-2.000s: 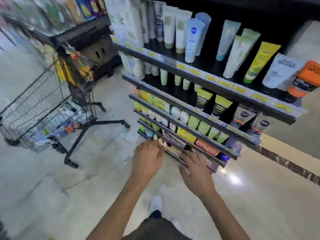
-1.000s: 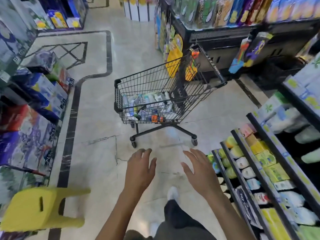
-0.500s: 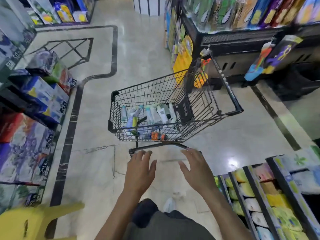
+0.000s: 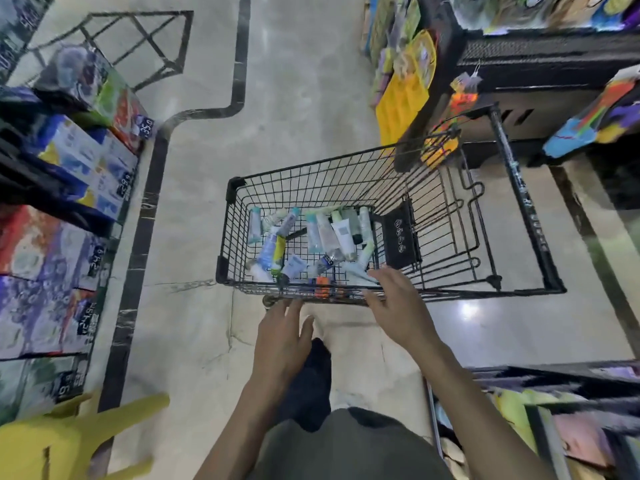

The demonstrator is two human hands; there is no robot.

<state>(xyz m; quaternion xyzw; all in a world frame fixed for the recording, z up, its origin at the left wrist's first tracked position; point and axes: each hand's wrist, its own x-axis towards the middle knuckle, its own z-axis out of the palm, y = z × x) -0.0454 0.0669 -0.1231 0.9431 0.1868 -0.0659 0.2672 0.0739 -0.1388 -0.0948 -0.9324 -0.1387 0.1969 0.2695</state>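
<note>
Centre of frame: the shopping cart (image 4: pixel 329 181), which half a second ago stood higher in the frame, now lies directly under the hands, so the approach appears nearly complete. The right hand (image 4: pixel 398 306), spread and empty, is at the near rim beside the tubes (image 4: pixel 329 233). The left hand (image 4: pixel 280 341), also open and empty, hovers just below the rim.

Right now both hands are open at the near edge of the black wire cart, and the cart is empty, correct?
Not quite. The head view shows the black wire cart is not empty: a heap of tubes lies on its floor. The rest holds: the left hand and the right hand are open at its near edge.
</note>
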